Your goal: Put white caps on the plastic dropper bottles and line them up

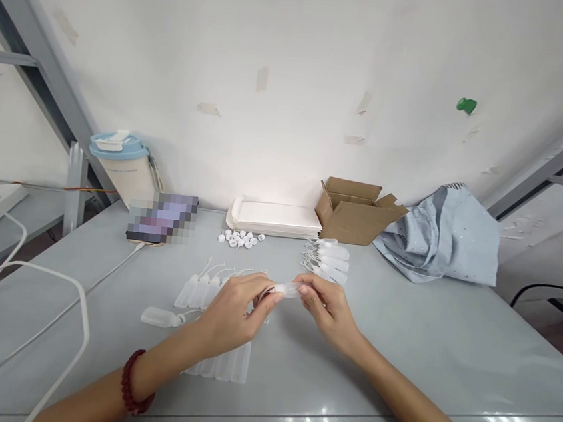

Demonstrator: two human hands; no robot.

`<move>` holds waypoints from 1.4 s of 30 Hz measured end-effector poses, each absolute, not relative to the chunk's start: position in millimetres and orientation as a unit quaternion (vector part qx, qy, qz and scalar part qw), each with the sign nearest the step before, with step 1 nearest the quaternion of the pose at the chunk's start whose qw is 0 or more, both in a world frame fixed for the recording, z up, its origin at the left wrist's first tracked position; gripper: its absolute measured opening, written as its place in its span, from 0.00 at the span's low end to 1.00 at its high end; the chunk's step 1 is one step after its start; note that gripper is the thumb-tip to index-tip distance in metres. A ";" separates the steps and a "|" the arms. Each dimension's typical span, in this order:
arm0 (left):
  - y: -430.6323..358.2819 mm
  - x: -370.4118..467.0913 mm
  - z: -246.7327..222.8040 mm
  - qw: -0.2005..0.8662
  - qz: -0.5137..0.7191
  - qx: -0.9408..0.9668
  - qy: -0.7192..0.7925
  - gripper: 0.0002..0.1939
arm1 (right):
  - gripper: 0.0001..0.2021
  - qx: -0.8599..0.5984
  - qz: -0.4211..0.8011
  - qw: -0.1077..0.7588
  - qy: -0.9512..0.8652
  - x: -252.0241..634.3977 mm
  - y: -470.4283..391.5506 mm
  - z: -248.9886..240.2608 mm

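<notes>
Over the middle of the grey table, both my hands grip one small translucent bottle (289,290). My left hand (241,304) pinches its left end, near a thin white strap; my right hand (326,306) has thumb and fingers closed on its right end. Behind my left hand lies a row of strapped bottles (197,291). A single bottle (159,318) rests on its side left of my left wrist. More bottles (232,365) lie below that hand, partly hidden by it. Loose white caps (241,239) are scattered farther back, and a stack of capped bottles (331,262) lies beyond my right hand.
At the back stand white trays (278,216) and an open cardboard box (356,215), with a blue-grey cloth (440,234) to the right. On the left are a lidded cup (127,171), a phone (164,219) and a white cable (83,301) crossing the table (401,317).
</notes>
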State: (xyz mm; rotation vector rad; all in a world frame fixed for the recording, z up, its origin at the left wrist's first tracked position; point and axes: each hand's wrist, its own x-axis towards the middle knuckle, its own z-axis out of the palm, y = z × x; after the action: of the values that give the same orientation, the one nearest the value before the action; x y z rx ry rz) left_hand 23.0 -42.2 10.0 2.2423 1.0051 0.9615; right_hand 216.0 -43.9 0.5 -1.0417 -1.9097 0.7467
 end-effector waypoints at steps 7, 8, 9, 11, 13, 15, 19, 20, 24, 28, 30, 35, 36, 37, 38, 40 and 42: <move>-38.4 18.4 -1.5 0.097 0.336 0.891 0.289 0.10 | 0.19 -0.419 0.496 0.367 -0.666 216.7 -39.0 3.1; -38.4 18.8 -0.7 0.108 0.337 0.889 0.292 0.10 | 0.19 -0.417 0.509 0.365 -0.659 216.4 -38.3 3.7; -38.6 19.4 0.8 0.131 0.339 0.882 0.300 0.10 | 0.20 -0.419 0.510 0.364 -0.658 215.8 -38.1 4.4; -39.3 20.9 5.7 0.209 0.337 0.854 0.338 0.11 | 0.20 -0.429 0.473 0.367 -0.676 214.9 -39.0 5.4; -40.1 21.8 11.4 0.308 0.317 0.811 0.383 0.14 | 0.17 -0.431 0.394 0.380 -0.718 214.6 -40.9 5.2; -40.6 21.8 16.4 0.397 0.294 0.771 0.402 0.16 | 0.12 -0.407 0.283 0.406 -0.768 215.5 -42.5 2.8; -40.0 20.3 21.5 0.484 0.285 0.733 0.383 0.18 | 0.07 -0.326 0.073 0.450 -0.829 219.1 -42.3 -5.2; -39.6 20.1 21.7 0.496 0.286 0.728 0.377 0.18 | 0.07 -0.314 0.048 0.450 -0.835 219.7 -42.0 -6.6; -40.1 22.3 18.4 0.515 0.289 0.716 0.372 0.18 | 0.08 -0.333 0.084 0.427 -0.837 218.6 -43.3 -4.4; -45.7 27.0 12.0 0.398 0.302 0.779 0.379 0.17 | 0.13 -0.385 0.213 0.420 -0.794 215.7 -46.7 4.2; -47.8 28.3 8.6 0.321 0.311 0.815 0.369 0.17 | 0.15 -0.405 0.265 0.416 -0.770 215.1 -47.3 6.6; -45.4 26.8 -1.5 0.164 0.346 0.869 0.314 0.12 | 0.18 -0.436 0.382 0.398 -0.711 215.0 -45.8 4.9; -44.4 26.3 -3.5 0.137 0.348 0.876 0.303 0.11 | 0.18 -0.434 0.402 0.399 -0.700 214.8 -45.4 3.9; -43.5 25.9 -5.2 0.109 0.348 0.883 0.294 0.10 | 0.18 -0.432 0.422 0.402 -0.689 214.6 -45.0 2.9; -42.8 25.6 -6.4 0.079 0.346 0.889 0.289 0.11 | 0.18 -0.429 0.443 0.405 -0.675 214.4 -44.6 1.9; -41.9 25.6 -7.4 0.016 0.335 0.898 0.284 0.12 | 0.19 -0.424 0.479 0.412 -0.649 213.8 -43.7 0.3; -41.4 26.0 -6.6 -0.043 0.321 0.904 0.279 0.13 | 0.19 -0.420 0.506 0.415 -0.629 213.2 -42.3 -0.7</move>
State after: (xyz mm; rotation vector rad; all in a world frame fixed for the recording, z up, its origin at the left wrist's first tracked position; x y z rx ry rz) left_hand 26.0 -41.4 -6.6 2.9198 0.9016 1.0379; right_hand 213.2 -42.3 -0.7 -1.0556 -1.5804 1.2707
